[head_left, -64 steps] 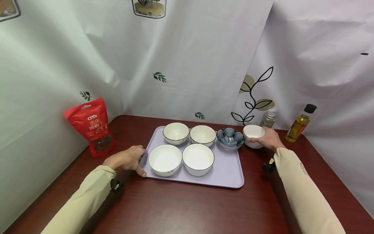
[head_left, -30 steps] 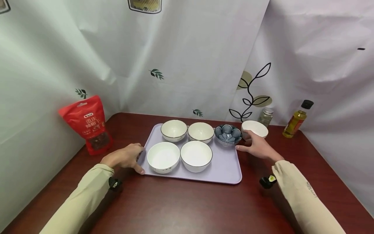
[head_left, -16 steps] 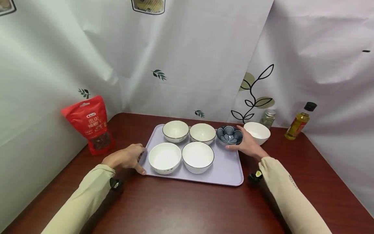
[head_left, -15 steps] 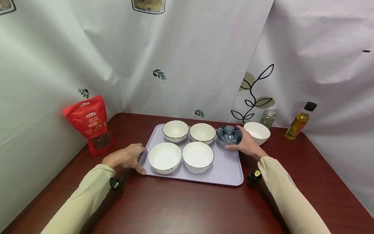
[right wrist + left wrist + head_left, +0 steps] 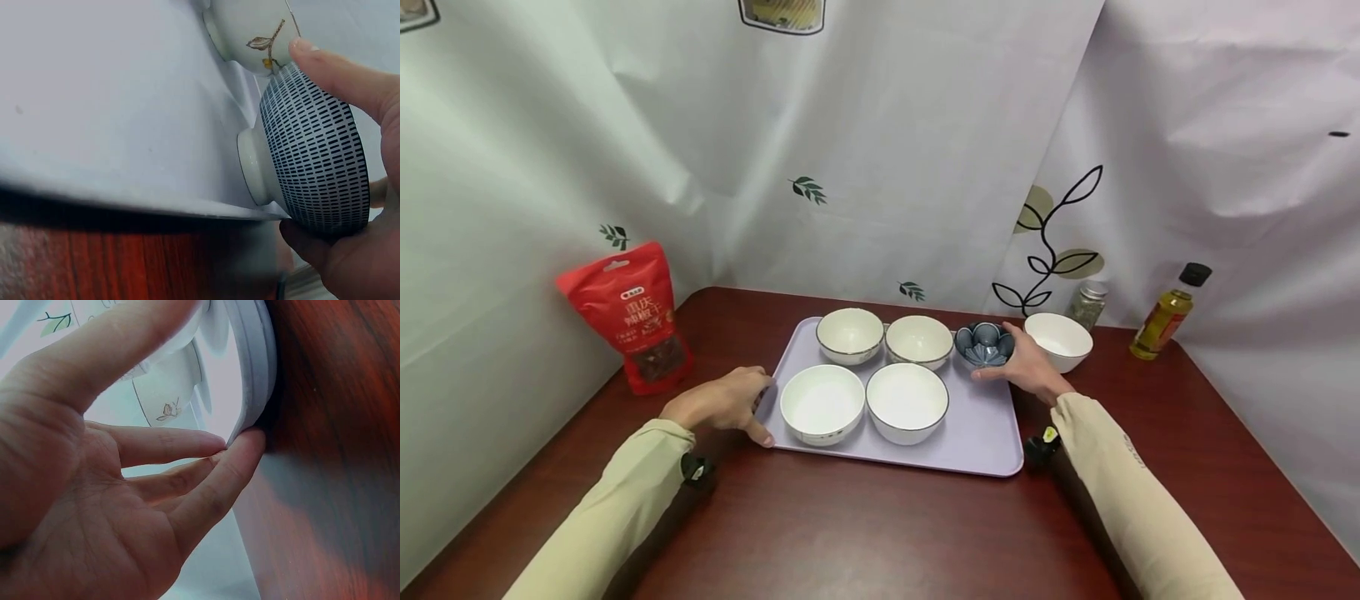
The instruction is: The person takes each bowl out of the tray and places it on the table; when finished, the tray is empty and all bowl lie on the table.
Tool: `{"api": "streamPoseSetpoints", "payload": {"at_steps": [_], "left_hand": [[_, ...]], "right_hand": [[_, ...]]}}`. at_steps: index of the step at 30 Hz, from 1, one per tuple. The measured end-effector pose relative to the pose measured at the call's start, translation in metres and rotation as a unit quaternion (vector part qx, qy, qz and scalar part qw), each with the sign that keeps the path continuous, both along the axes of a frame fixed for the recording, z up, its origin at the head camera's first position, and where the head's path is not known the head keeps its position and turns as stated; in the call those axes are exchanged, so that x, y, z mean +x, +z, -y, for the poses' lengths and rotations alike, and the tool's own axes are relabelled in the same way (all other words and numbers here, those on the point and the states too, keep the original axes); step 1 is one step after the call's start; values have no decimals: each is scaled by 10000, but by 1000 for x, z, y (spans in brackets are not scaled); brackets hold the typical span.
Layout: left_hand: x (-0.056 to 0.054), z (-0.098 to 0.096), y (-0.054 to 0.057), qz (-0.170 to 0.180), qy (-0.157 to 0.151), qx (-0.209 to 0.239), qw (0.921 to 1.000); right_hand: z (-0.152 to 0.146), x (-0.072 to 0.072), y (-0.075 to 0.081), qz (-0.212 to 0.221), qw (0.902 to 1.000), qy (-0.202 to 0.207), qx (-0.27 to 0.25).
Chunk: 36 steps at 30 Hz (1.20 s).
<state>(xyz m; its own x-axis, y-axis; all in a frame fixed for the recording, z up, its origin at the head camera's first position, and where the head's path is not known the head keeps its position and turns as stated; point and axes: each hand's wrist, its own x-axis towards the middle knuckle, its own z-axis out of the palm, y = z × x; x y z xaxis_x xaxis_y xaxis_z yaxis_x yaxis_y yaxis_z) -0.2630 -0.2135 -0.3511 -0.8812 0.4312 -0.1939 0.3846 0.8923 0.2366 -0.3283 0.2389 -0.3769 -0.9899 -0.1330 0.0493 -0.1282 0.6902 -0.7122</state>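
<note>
At far left I see a red pouch (image 5: 634, 317). Left of centre, the left hand (image 5: 726, 404) touches the lilac tray (image 5: 973, 429), thumb spread from its fingers. Right of centre, at the tray's upper corner, I see the blue bowl (image 5: 984, 355) pinched by the right hand (image 5: 1028, 365).

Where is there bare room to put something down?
The tray is bare at its near right corner, beside the front row's right bowl and in front of the blue bowl. The table is bare along the tray's near edge, between the sleeves. It's crowded along the tray's back, where three bowls line up.
</note>
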Motion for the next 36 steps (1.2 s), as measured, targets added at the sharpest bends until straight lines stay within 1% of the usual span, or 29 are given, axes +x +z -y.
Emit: {"api": "streamPoseSetpoints", "payload": {"at_steps": [5, 10, 13, 17, 21, 25, 28, 31, 36], "left_hand": [[0, -1, 1, -3, -10, -37, 10000], [0, -1, -2, -18, -91, 26, 10000], [0, 0, -3, -3, -86, 34, 10000], [0, 1, -1, -27, -31, -50, 10000], [-1, -1, 1, -77, -134, -76, 9999], [-1, -4, 2, -31, -110, -67, 9999], [0, -4, 3, -23, -51, -92, 9999], [0, -2, 3, -42, -113, -117, 9999], [-1, -1, 0, -21, -126, -82, 9999]], "right_hand": [[4, 1, -1, -211, 9992, -236, 232], [7, 4, -1, -373, 9982, -426, 173], [8, 7, 0, -427, 9978, -483, 147], [10, 12, 5, -483, 9975, -493, 148], [5, 25, 14, -573, 9973, -464, 18], [-8, 39, 23, -867, 9958, -295, -16], [-21, 51, 25, -1054, 9943, -157, -91], [-36, 62, 23, -1059, 9942, -166, -117], [-64, 78, 23, -906, 9949, -404, 197]]}}
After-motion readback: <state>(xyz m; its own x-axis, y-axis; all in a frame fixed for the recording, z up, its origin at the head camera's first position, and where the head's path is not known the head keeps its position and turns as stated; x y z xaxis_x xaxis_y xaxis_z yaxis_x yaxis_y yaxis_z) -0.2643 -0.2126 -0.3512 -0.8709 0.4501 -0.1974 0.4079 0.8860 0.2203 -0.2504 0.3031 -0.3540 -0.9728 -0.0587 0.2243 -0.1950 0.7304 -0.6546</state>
